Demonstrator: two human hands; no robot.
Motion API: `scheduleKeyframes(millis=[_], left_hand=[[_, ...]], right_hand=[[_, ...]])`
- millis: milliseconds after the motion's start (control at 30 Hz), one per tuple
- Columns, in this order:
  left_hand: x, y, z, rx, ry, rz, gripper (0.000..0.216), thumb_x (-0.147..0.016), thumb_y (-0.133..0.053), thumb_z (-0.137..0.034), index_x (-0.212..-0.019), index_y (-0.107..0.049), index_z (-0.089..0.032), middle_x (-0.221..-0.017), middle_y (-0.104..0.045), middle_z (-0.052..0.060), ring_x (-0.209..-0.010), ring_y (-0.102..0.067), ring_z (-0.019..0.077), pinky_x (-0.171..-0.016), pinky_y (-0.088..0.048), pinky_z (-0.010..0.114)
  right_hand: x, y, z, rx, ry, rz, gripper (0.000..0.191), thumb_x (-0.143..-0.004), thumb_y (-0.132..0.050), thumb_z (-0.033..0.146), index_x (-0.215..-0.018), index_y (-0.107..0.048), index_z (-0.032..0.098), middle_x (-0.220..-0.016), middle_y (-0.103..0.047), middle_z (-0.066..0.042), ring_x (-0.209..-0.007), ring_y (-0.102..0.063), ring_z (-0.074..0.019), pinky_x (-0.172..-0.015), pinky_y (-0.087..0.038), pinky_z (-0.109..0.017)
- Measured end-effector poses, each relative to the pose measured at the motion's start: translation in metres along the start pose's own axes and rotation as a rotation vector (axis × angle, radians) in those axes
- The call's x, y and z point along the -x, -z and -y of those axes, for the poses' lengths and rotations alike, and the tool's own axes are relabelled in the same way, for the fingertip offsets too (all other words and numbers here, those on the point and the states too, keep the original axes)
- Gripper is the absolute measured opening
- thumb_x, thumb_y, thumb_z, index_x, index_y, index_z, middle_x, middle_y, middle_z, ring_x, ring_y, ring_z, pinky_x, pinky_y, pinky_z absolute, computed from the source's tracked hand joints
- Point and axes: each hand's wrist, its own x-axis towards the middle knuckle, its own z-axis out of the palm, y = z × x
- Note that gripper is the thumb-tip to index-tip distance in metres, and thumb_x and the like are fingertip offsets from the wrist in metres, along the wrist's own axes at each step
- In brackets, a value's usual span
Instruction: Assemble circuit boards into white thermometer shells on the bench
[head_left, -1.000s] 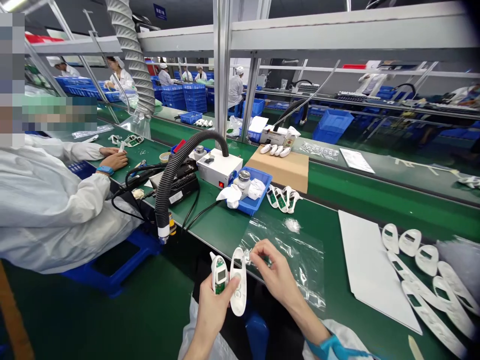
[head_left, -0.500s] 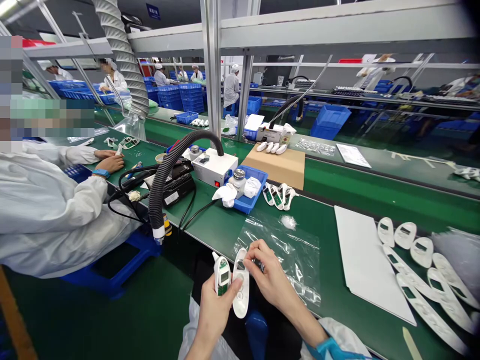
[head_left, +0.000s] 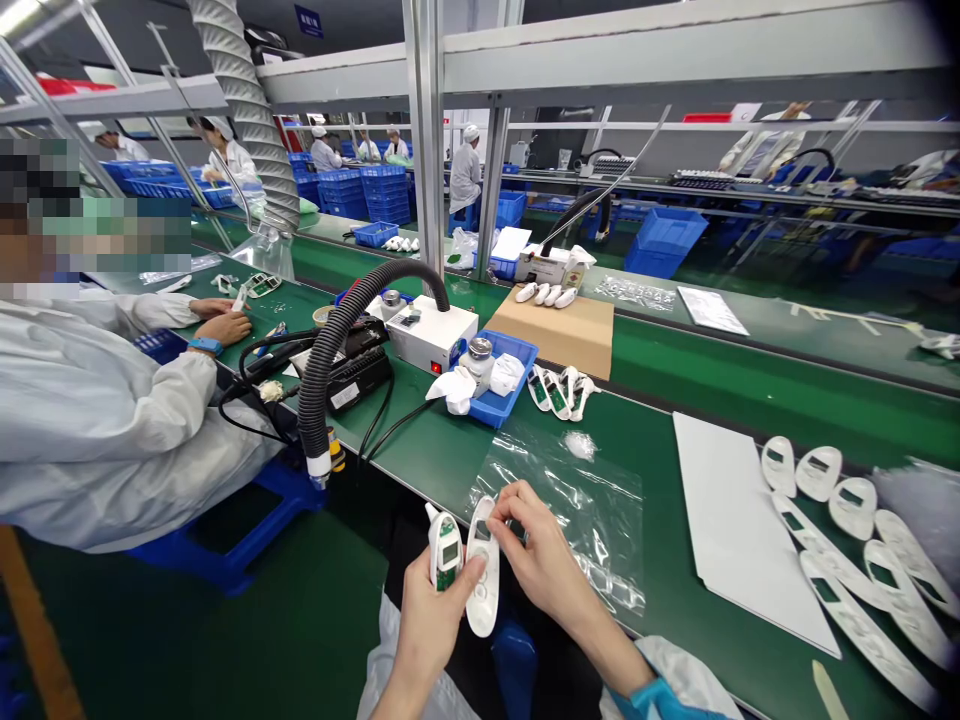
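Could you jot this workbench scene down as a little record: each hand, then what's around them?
Left hand: holds a white device with exposed circuit board and a white cover, side by side
Right hand: at the white cover's upper end; whether it pinches anything is unclear
Near right hand: clear plastic on the green bench
Further right: white sheets, loose covers
Beyond: blue tray holding a jar
To the left: a co-worker's hands

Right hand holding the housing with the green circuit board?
No, the left hand holds that housing and the white cover; the right hand is at the cover's far end.
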Motion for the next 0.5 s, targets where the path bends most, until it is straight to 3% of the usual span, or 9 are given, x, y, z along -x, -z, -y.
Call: scheduleKeyframes(millis=[200, 367, 500], left_hand=[[-0.003, 0.004, 0.004, -0.002, 0.011, 0.004, 0.039, -0.064, -0.076, -0.047, -0.073, -0.063, -0.012, -0.06, -0.055, -0.001, -0.056, -0.043, 0.01, -0.052, -0.038, 0.021], [0.0, 0.008, 0.002, -0.008, -0.045, 0.013, 0.033, -0.066, -0.075, -0.043, -0.073, -0.065, -0.013, -0.062, -0.058, 0.0, -0.058, -0.046, 0.0107, -0.054, -0.04, 0.02], [0.001, 0.013, 0.0, 0.045, -0.03, -0.025, 0.034, -0.064, -0.077, -0.043, -0.069, -0.064, -0.013, -0.057, -0.055, -0.002, -0.052, -0.043, 0.0088, -0.048, -0.037, 0.019]], right_hand=[[0.002, -0.004, -0.003, -0.128, -0.065, -0.022, 0.003, -0.088, -0.054, 0.022, -0.087, -0.051, 0.021, -0.089, -0.053, -0.002, -0.076, -0.054, -0.0153, -0.071, -0.045, -0.029], [0.004, -0.015, -0.001, -0.187, -0.212, 0.024, 0.014, -0.085, -0.055, 0.029, -0.083, -0.042, 0.023, -0.07, -0.051, 0.003, -0.062, -0.052, -0.0142, -0.06, -0.044, -0.027], [0.006, -0.031, 0.001, -0.34, -0.266, -0.035, 0.022, -0.082, -0.06, 0.037, -0.09, -0.044, 0.023, -0.072, -0.051, 0.004, -0.06, -0.052, -0.0136, -0.057, -0.043, -0.026]])
